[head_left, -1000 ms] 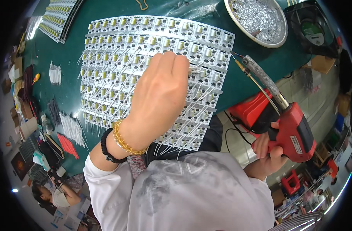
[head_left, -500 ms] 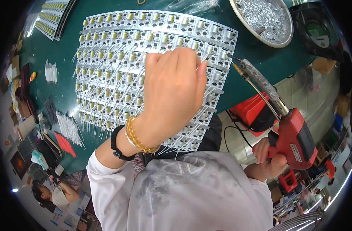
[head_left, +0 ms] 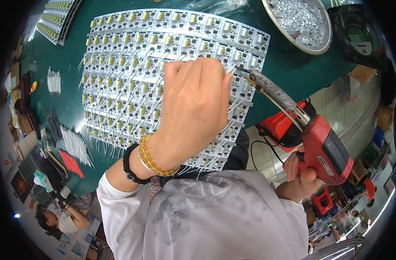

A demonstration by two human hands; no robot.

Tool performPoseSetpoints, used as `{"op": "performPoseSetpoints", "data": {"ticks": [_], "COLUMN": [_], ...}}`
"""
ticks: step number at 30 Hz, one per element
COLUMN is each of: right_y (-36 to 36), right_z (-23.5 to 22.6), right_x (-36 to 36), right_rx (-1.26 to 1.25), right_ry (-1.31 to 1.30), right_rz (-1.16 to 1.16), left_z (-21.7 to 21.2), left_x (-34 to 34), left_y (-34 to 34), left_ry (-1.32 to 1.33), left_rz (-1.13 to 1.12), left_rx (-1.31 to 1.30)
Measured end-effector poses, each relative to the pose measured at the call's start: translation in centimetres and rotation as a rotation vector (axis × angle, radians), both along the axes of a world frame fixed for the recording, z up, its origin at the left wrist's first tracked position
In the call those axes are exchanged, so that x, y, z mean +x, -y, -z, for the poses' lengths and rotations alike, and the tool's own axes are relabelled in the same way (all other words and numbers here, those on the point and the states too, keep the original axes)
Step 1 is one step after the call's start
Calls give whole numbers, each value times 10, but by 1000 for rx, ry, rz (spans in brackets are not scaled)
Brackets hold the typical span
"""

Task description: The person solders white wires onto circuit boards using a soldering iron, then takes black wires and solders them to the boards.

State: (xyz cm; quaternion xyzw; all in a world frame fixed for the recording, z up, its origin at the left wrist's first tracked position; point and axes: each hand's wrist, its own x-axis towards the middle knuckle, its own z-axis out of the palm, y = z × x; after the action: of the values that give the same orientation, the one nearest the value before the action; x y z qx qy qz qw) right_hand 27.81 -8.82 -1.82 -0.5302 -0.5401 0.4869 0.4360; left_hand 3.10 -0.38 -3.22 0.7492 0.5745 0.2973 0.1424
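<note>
Two hands meet over the white panel of small circuit boards (head_left: 133, 82) on the green bench (head_left: 68, 99): left hand (head_left: 193, 112) pinched shut at its right edge, contents hidden; right hand (head_left: 300, 175) clenches the red soldering gun (head_left: 319, 143), its long barrel slanting up-left to those fingertips.

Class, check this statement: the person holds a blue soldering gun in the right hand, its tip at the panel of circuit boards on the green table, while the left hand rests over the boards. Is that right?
Not quite. The soldering gun in the right hand is red, not blue, as the head view shows. The rest stands: its tip meets the panel of circuit boards on the green table, and the left hand is over the boards.
</note>
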Motion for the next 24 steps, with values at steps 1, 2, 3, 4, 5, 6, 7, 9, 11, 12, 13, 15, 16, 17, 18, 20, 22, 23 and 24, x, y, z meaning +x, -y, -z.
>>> {"op": "performPoseSetpoints", "data": {"ticks": [1, 2, 3, 4, 5, 6, 7, 9, 11, 12, 13, 15, 16, 17, 18, 20, 22, 23, 24], "right_y": [0, 0, 1, 1, 0, 2, 4, 3, -3, 0, 4, -2, -3, -3, -4, -7, -8, -9, -9], "right_z": [1, 2, 3, 4, 4, 1, -5, -11, -14, -12, -6, -18, -16, -12, -10, -6, -6, -7, -8], "right_x": [2, 5, 8, 11, 14, 19, 25, 28, 27, 23, 17, -6, -6, -6, -7, -8, -9, -10, -11], "right_rx": [22, 44, 66, 88, 110, 111, -2, -112, -103, -99, -65, -145, -144, -80, -16, -13, -11, -14, -17], "right_ry": [37, 73, 109, 145, 180, 182, 178, 170, 254, 256, 121, -174, -177, -139, -99, -112, -120, -126, -130], "right_rz": [-9, -17, -27, -37, -47, -45, -74, -105, -178, -175, 8, 167, 163, 135, 105, 72, 54, 55, 60], "left_z": [0, 0, 0, 0, 1, 1, 1, 0, -2, -2, -2, 0, 0, 0, 0, -1, -1, -1, -1], "left_x": [0, 0, 0, -1, -1, -1, -1, 0, -1, -1, 0, 1, 1, 2, 1, -2, -1, -1, 0], "left_y": [0, 0, 0, 0, 0, -1, -1, -1, -1, -1, -2, -2, -2, -2, -2, 0, -1, -1, -2], "left_ry": [1, -3, -7, -7, -3, 4, 5, 1, -6, -3, 0, 12, 9, 15, 23, 14, 9, 10, 12], "left_rz": [0, 2, 4, 3, 6, 14, 16, 10, 1, 0, 3, 7, 4, 3, -1, -6, 2, 3, 7], "left_rx": [0, -1, -1, -1, 4, 10, 11, 9, 8, 6, 11, 8, 10, 8, 6, 5, 2, 6, 9]}}
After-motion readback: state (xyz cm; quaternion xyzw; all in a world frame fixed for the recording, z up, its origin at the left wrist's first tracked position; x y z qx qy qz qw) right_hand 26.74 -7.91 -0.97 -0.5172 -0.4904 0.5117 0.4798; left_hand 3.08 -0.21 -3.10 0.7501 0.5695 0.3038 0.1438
